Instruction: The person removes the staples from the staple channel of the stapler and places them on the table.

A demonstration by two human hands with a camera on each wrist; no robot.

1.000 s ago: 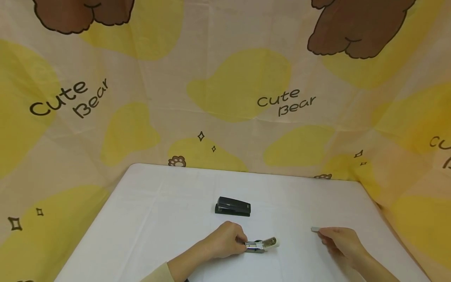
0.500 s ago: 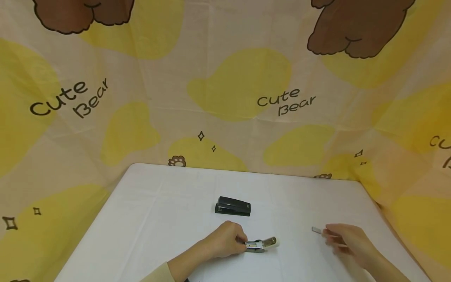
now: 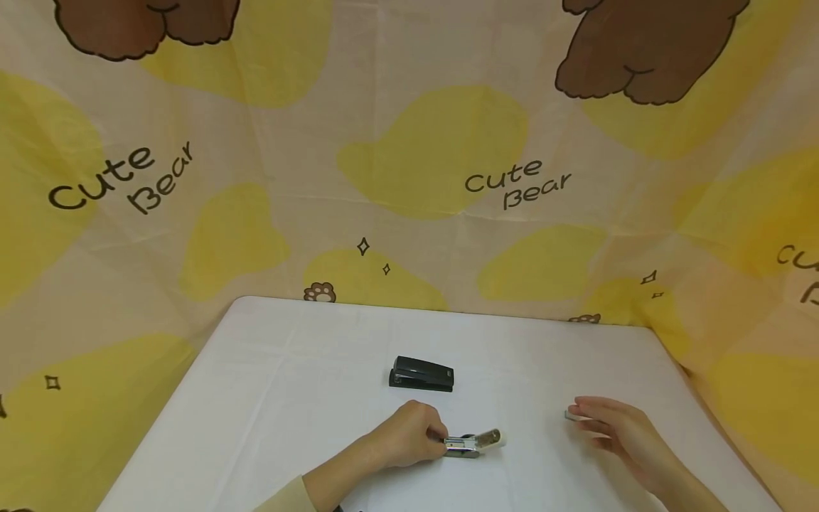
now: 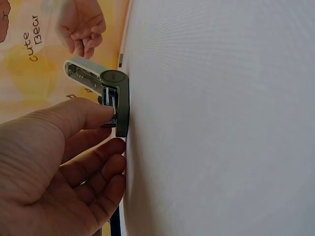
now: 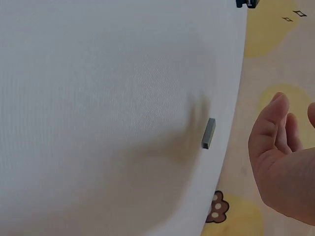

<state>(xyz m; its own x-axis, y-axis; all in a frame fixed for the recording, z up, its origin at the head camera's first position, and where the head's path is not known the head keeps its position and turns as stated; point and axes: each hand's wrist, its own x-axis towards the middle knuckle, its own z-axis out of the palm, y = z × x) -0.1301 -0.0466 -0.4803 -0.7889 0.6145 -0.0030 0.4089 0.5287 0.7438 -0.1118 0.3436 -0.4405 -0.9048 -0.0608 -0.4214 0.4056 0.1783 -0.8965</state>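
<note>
- Head view: the left hand (image 3: 409,435) pinches the near end of a small stapler (image 3: 461,446) on the white table (image 3: 307,377), thumb and fingers brought together on it. The stapler's pale top is swung up and back, its metal channel bare.
- Head view: the right hand (image 3: 623,434) is well apart from the left, at the right side of the table, fingers relaxed and a little bent. A strip of staples (image 3: 568,414) shows just beyond its fingertips, partly hidden by them.
- Head view: a larger black stapler (image 3: 422,374) lies beyond the left hand, before the backdrop cloth (image 3: 416,156) printed "Cute Bear".
- Left wrist view: the thumb presses on the small stapler's channel end with the forefinger opposite; the other fingers curl loosely below. The stapler's dark base stands along the tabletop.
- Right wrist view: the grey strip of staples lies on the table, apart from the right hand, which has hold of nothing; its fingers are loosely curved, and its shadow falls across the tabletop.
</note>
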